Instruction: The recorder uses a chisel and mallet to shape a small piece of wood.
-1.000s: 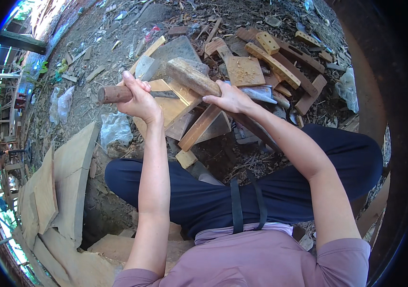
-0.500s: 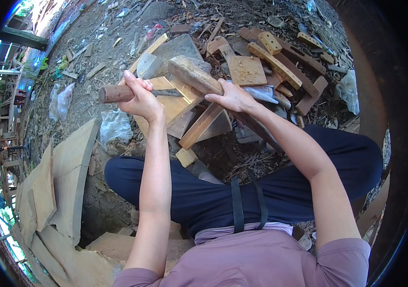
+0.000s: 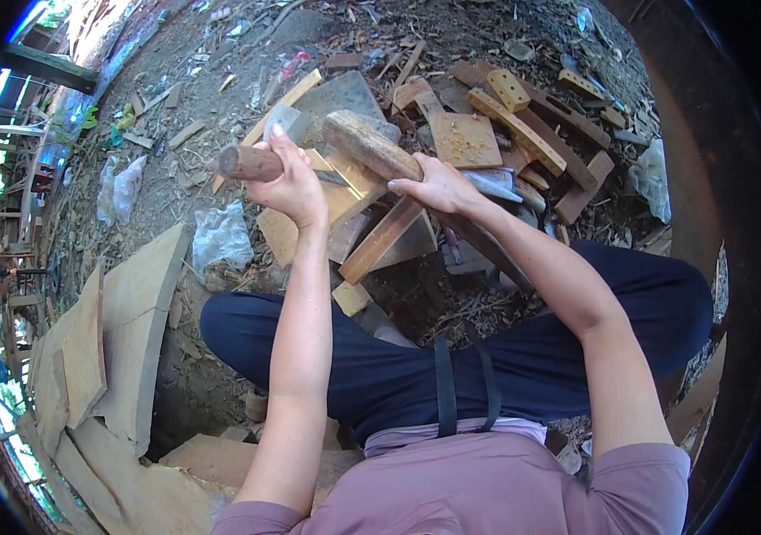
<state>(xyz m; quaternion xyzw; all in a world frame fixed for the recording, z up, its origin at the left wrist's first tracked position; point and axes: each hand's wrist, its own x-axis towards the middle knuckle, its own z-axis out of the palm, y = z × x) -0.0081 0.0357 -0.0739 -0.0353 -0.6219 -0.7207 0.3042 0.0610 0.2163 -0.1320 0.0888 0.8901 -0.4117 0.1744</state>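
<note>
My left hand (image 3: 296, 183) grips a tool with a round brown wooden handle (image 3: 247, 163); its thin metal blade (image 3: 334, 178) points right onto a pale wooden board (image 3: 345, 201). My right hand (image 3: 438, 185) is closed around a thick wooden mallet (image 3: 370, 143), which lies slanted just above the blade and the board. A reddish wooden plank (image 3: 382, 241) leans out from under the board toward my legs. I sit on the ground with my legs in dark trousers (image 3: 380, 366) spread around the work.
Wood offcuts with drilled holes (image 3: 523, 125) are heaped at the upper right. Large flat slabs (image 3: 131, 330) lie on my left. Crumpled plastic bags (image 3: 220, 236) and wood chips are scattered over the dirt. A grey flat stone (image 3: 345, 94) sits behind the board.
Both hands keep their grips. The mallet and the handled tool have shifted slightly to the right in view; nothing was let go.
</note>
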